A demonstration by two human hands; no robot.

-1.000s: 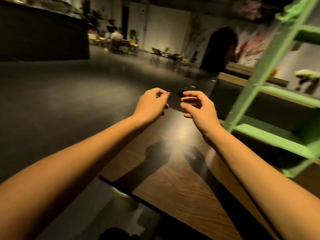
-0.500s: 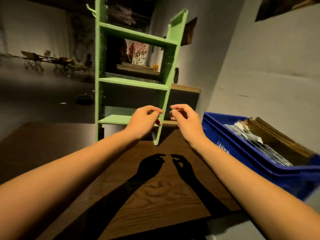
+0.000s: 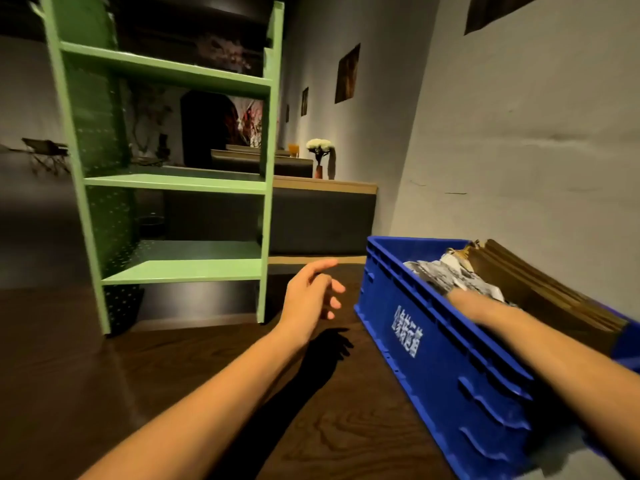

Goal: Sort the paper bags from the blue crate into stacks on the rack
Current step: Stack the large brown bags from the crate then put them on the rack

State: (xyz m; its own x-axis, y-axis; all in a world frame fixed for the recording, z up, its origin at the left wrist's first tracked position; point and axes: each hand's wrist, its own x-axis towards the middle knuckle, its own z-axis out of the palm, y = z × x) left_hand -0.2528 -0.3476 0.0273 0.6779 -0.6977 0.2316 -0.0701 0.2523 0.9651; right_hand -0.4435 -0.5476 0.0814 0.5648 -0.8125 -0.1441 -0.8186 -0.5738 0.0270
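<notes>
A blue crate (image 3: 433, 344) stands on the right of the wooden table (image 3: 173, 368). It holds crumpled white-and-grey printed paper bags (image 3: 440, 275) and a row of brown paper bags (image 3: 540, 285) standing on edge. The green rack (image 3: 180, 268) stands at the table's back left, and its three visible shelves are bare. My left hand (image 3: 311, 296) hovers above the table, between the rack and the crate, with its fingers spread and holding nothing. My right hand (image 3: 467, 301) reaches into the crate onto the printed bags. It is blurred and its fingers are hidden.
A grey wall runs close behind the crate on the right. Behind the table is a dark bench with a wooden top, carrying a vase of white flowers (image 3: 320, 150). Dark floor and folding chairs lie far off to the left.
The view has swung right onto the crate. My two hands, held together with curled fingers before, have parted: the right went into the crate, the left opened above the table.
</notes>
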